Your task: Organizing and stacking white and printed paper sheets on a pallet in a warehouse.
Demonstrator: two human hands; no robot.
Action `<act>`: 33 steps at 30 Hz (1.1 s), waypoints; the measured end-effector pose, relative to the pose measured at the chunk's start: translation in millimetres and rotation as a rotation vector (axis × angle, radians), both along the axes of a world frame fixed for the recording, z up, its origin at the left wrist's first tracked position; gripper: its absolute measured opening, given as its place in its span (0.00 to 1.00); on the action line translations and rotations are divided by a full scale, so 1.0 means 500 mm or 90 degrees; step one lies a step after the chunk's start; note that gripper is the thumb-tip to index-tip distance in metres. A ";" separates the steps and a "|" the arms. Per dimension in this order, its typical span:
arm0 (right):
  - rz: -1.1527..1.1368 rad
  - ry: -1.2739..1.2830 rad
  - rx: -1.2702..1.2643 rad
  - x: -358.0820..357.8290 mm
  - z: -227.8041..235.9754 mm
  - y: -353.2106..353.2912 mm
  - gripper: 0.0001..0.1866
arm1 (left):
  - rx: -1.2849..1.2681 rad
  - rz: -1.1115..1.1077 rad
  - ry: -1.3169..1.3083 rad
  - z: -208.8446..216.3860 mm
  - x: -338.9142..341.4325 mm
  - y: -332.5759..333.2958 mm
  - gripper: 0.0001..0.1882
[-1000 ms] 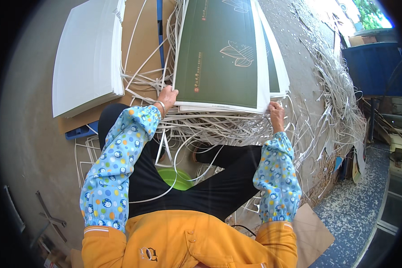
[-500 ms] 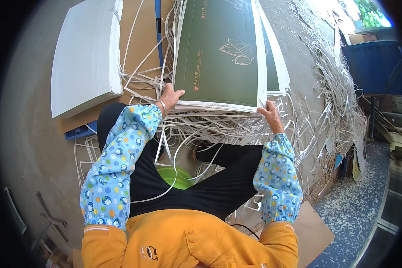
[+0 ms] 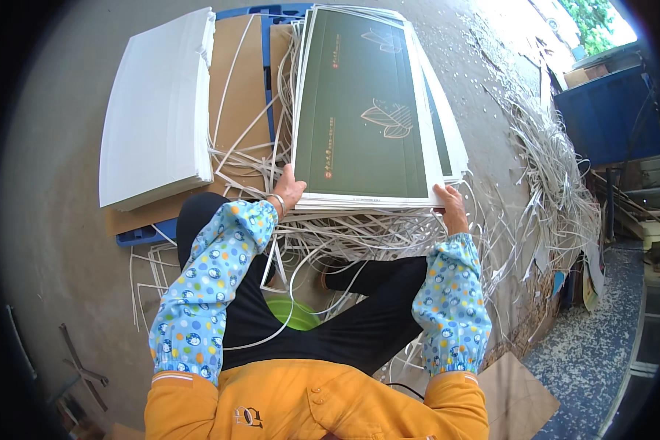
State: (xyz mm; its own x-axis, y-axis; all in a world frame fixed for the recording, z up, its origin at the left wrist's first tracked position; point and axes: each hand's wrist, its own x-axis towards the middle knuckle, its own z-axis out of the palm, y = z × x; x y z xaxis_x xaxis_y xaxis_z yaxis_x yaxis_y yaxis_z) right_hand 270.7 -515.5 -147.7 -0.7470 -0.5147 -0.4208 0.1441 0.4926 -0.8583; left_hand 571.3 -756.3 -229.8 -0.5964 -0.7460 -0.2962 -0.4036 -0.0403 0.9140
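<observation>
A dark green printed sheet (image 3: 363, 125) with white margins and pale leaf drawings lies on top of a stack of similar sheets (image 3: 447, 139), whose edges fan out on its right. My left hand (image 3: 290, 188) holds the sheet at its near left corner, thumb along the edge; its other fingers are partly hidden. At the near right corner, my right hand (image 3: 452, 204) pinches the white margin. Whether either hand also grips sheets underneath cannot be seen. Thin white paper strips (image 3: 345, 226) hang tangled below the near edge.
To the left stands a tall stack of white sheets (image 3: 158, 110) on brown cardboard (image 3: 238, 81) over a blue pallet (image 3: 148, 233). A green basin (image 3: 293, 314) sits between my legs. Piled strips (image 3: 557, 183) and a blue container (image 3: 612, 117) are at right.
The whole scene sits lower in the picture, showing more of the far end of the stacks. Both hands stay at the sheet's near corners.
</observation>
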 end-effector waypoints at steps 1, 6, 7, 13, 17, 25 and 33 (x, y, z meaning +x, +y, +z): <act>-0.009 0.016 -0.026 0.008 0.012 -0.002 0.14 | -0.044 0.016 0.006 -0.002 0.000 -0.001 0.21; -0.044 0.052 -0.123 0.101 0.099 -0.002 0.12 | -0.107 0.072 0.037 0.014 0.020 -0.025 0.28; -0.022 0.053 -0.139 0.130 0.105 -0.002 0.12 | -0.116 0.092 0.093 -0.003 0.041 -0.041 0.30; -0.084 -0.073 -0.241 0.284 0.035 0.048 0.08 | -0.103 0.038 0.135 0.013 0.108 -0.093 0.35; -0.090 -0.123 -0.257 0.325 0.001 0.061 0.08 | -0.544 -0.097 -0.189 0.104 0.105 -0.021 0.42; -0.086 -0.095 -0.308 0.337 0.045 0.020 0.08 | -0.800 -0.377 -0.089 0.153 0.031 0.157 0.35; -0.021 -0.058 -0.281 0.270 0.067 0.030 0.11 | -0.865 -0.288 0.015 0.087 -0.033 0.147 0.19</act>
State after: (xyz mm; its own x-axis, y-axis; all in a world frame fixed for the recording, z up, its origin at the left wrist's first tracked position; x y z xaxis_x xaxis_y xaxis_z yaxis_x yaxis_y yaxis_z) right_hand 405.5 -500.4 -114.4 -0.7363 -0.6360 -0.2312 0.2381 0.0763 -0.9682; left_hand 555.0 -682.9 -186.1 -0.8497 -0.1851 0.4937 -0.1296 0.9809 0.1448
